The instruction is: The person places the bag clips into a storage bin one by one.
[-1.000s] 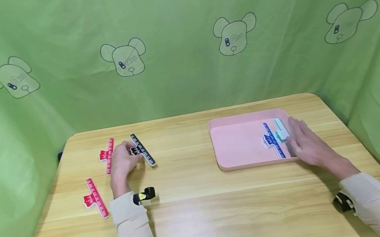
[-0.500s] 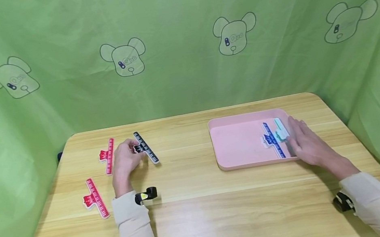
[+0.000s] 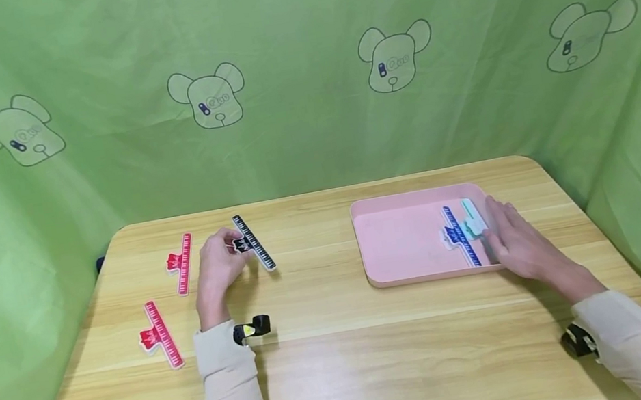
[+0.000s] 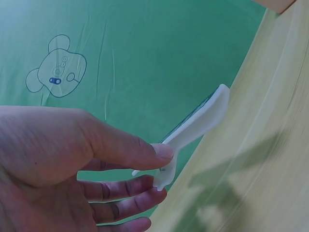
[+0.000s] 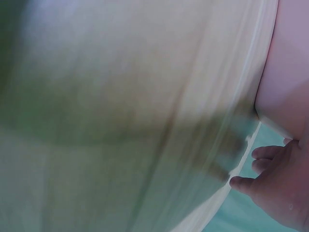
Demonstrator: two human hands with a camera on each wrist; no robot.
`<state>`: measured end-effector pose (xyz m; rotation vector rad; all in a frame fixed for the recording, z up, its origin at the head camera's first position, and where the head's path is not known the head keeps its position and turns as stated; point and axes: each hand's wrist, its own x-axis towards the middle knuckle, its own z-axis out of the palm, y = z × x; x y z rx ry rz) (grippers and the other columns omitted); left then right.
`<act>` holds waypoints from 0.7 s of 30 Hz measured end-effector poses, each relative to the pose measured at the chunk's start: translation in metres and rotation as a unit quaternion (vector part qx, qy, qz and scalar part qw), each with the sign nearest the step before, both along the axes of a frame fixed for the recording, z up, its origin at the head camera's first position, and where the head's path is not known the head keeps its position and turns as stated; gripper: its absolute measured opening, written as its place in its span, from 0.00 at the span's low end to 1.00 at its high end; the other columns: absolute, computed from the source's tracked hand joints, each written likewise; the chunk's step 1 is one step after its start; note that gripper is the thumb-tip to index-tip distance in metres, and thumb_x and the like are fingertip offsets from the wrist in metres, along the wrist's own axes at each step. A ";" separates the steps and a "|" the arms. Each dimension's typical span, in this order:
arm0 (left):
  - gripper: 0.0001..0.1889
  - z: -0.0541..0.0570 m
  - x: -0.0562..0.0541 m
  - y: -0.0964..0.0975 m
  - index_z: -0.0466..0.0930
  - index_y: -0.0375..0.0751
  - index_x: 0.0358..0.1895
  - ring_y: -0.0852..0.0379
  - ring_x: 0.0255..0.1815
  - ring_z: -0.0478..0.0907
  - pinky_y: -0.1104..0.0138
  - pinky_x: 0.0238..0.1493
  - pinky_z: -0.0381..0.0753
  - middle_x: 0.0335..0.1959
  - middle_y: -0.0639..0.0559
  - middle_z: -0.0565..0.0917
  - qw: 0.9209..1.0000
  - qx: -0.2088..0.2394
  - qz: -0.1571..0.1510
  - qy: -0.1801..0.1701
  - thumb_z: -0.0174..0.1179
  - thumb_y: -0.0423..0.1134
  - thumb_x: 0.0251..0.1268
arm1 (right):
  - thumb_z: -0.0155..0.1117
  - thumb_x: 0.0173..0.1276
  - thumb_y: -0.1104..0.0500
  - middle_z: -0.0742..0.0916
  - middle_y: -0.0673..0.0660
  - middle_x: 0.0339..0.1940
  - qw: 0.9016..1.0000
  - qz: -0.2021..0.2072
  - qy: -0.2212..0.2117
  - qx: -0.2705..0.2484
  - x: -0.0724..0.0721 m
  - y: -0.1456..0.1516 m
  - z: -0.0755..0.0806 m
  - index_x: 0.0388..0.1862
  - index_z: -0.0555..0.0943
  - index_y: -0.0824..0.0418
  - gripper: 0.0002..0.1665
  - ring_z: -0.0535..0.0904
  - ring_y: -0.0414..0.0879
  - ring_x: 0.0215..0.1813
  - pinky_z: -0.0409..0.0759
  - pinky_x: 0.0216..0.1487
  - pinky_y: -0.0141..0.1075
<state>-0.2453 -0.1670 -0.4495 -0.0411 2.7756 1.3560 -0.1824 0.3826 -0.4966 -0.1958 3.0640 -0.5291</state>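
Observation:
My left hand [image 3: 220, 270] pinches a black clip with a piano-key pattern [image 3: 256, 244] by its grip tab, between thumb and fingers. The left wrist view shows the clip's white underside [image 4: 200, 123] tilted over the table, its shadow on the wood below. My right hand [image 3: 523, 247] rests with fairly straight fingers at the right side of a pink tray [image 3: 395, 244]. In the right wrist view that hand [image 5: 282, 188] lies against the tray's outer wall [image 5: 285, 72]. Inside the tray are a blue piano-key clip [image 3: 463, 237] and a pale green clip [image 3: 473, 218], side by side.
Two red piano-key clips lie on the table left of my left hand: a far one [image 3: 184, 265] and a nearer one [image 3: 162, 334]. The wooden table [image 3: 345, 362] ends at a green curtain [image 3: 311, 139] along its back.
My left hand has carried the black clip a little to the right and up, away from the red clips. The right hand and the tray have stayed in place.

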 end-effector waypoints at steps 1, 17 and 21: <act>0.26 0.000 0.000 0.001 0.75 0.29 0.62 0.43 0.48 0.75 0.54 0.51 0.79 0.52 0.34 0.79 1.000 0.002 -0.001 0.002 0.70 0.28 0.60 | 0.34 0.85 0.48 0.45 0.75 0.82 1.000 0.000 -0.001 0.000 0.000 0.000 0.000 0.83 0.30 0.66 0.42 0.39 0.76 0.80 0.44 0.76 0.69; 0.24 0.002 0.000 0.016 0.77 0.28 0.58 0.42 0.49 0.74 0.53 0.52 0.78 0.50 0.34 0.78 1.000 -0.004 -0.009 0.028 0.71 0.26 0.58 | 0.33 0.85 0.48 0.45 0.75 0.82 1.000 -0.002 -0.005 -0.001 0.000 0.000 0.000 0.83 0.30 0.65 0.42 0.39 0.75 0.80 0.43 0.75 0.70; 0.24 0.003 0.000 0.019 0.77 0.27 0.59 0.42 0.48 0.75 0.53 0.52 0.78 0.50 0.34 0.78 1.000 -0.006 -0.010 0.028 0.71 0.26 0.58 | 0.33 0.85 0.48 0.44 0.75 0.82 1.000 -0.002 -0.007 0.000 0.000 0.000 0.000 0.83 0.29 0.65 0.42 0.38 0.75 0.80 0.44 0.75 0.70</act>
